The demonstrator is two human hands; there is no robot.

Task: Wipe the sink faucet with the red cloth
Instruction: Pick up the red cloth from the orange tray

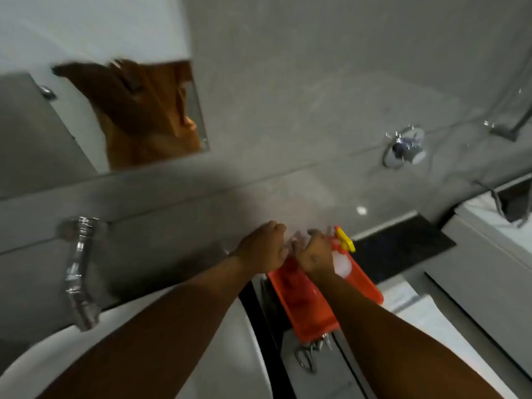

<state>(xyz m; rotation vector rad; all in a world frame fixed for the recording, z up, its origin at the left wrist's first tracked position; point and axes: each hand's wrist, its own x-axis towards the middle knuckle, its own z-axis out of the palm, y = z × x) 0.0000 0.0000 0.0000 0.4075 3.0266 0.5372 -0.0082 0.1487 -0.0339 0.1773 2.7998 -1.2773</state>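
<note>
Just the one view here, a wide-angle camera on the person's head, tipped forward and down and rolled a bit so the grey wall (288,82) leans across the frame. It sits close: both forearms run up from the bottom edge to the middle. The chrome faucet (77,272) is at the left over the white sink (216,355) rim, a mirror (86,110) fills the upper left, and an orange tray (311,312) lies right of centre. Edges bend and everything's slightly blurred.

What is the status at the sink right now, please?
Both hands, left and right, over orange tray; grip unclear. Faucet untouched, off left. Red cloth not discernible. Nothing blocking.
</note>
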